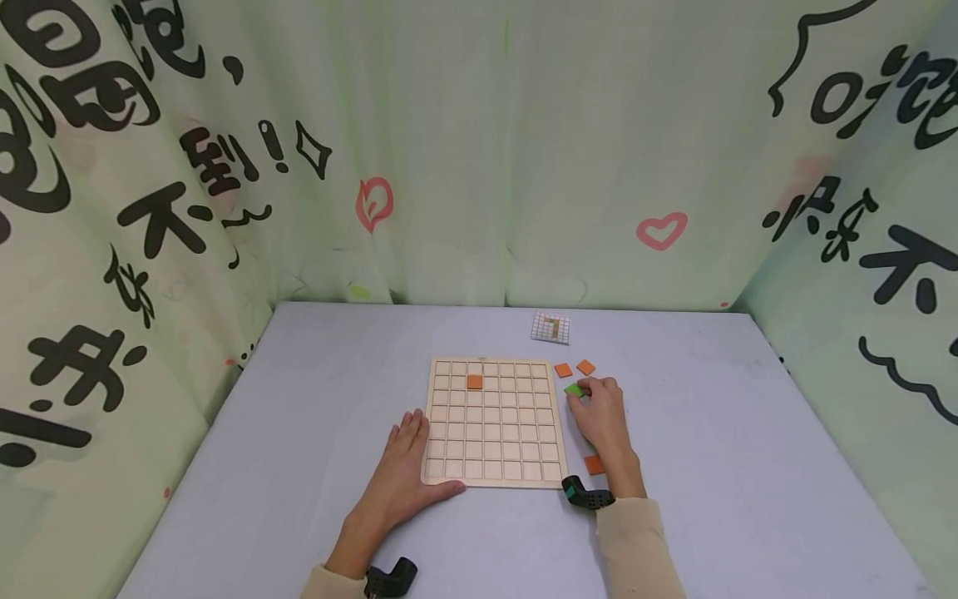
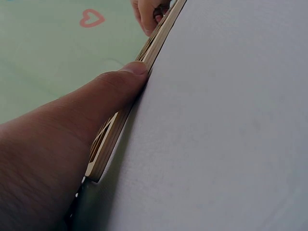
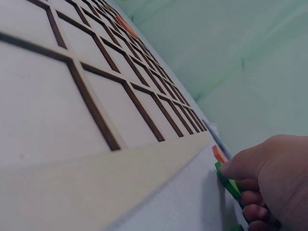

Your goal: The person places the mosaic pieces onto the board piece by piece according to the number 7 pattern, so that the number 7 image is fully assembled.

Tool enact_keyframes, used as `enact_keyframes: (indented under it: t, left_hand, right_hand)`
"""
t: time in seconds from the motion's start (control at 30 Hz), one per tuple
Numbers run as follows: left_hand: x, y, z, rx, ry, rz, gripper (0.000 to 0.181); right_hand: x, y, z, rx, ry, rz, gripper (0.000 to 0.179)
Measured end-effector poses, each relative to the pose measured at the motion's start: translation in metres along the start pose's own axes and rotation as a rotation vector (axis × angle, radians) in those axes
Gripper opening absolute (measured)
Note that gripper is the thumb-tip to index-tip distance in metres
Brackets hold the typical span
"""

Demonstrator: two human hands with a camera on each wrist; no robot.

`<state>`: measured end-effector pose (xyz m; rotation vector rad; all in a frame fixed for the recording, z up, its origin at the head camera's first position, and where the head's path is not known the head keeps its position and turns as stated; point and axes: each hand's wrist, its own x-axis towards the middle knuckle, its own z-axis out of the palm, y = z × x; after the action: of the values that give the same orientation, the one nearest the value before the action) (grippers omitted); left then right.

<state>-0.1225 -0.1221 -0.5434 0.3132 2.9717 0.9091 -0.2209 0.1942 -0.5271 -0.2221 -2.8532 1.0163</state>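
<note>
A wooden grid board [image 1: 497, 483] lies flat on the table, with one orange square tile [image 1: 475, 382] in a cell of an upper row. My left hand [image 1: 407, 470] rests at the board's lower left corner, straight fingers along the left side and thumb [image 2: 118, 82] against the near edge. Just off the board's right side, my right hand [image 1: 604, 420] pinches a green tile [image 3: 226, 182] between thumb and fingers. Part of that tile is hidden by the fingers. A second green piece [image 3: 237, 228] shows at the bottom of the right wrist view.
Two orange tiles [image 1: 563, 370] lie beyond the right hand, and another orange tile [image 1: 595, 465] lies beside the right wrist. Behind them is a small card [image 1: 550, 328] printed with a grid and a coloured pattern. Curtains with writing stand around the table [image 1: 748, 449].
</note>
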Motion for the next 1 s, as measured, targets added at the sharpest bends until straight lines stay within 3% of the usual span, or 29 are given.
enact_keyframes:
  t: [1.0]
  left_hand:
    - [-0.0004, 0.0004, -0.0008, 0.009, 0.003, 0.009, 0.119]
  right_hand:
    - [0.002, 0.0018, -0.0016, 0.004, 0.014, -0.071, 0.025]
